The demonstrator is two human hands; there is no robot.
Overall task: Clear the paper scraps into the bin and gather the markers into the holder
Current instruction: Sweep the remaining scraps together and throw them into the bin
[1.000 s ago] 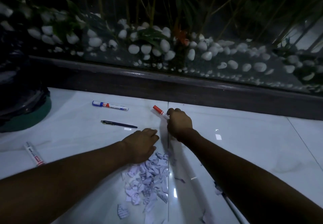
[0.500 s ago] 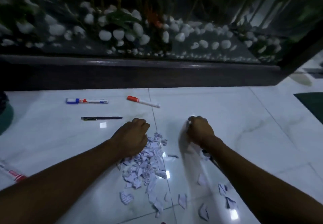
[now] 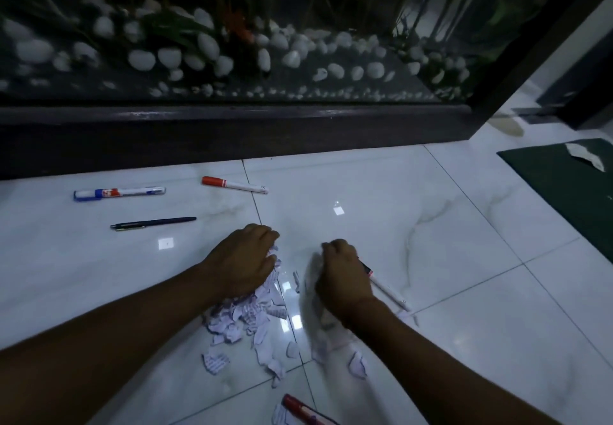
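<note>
A pile of torn paper scraps (image 3: pixel 252 315) lies on the white tiled floor between my arms, with loose bits trailing toward me. My left hand (image 3: pixel 242 258) rests palm down on the pile's far edge, fingers curved over it. To its right, my right hand (image 3: pixel 341 268) is curled into a fist, with blurred white scraps at its fingers. A white marker (image 3: pixel 386 288) lies partly under that hand. Farther off lie a red-capped marker (image 3: pixel 234 185), a blue marker (image 3: pixel 119 192) and a dark pen (image 3: pixel 152 223). A red marker (image 3: pixel 305 411) shows at the bottom edge.
A dark wooden ledge (image 3: pixel 232 132) below a glass pane with white pebbles runs across the far side. A green mat (image 3: pixel 570 185) with a piece of paper (image 3: pixel 587 156) on it lies at the right. No bin or holder is in view.
My right hand pulled back from the red-capped marker toward me, dragging scraps. My left hand stayed on the pile. The view swung right, bringing in the green mat and a marker by my right wrist.
</note>
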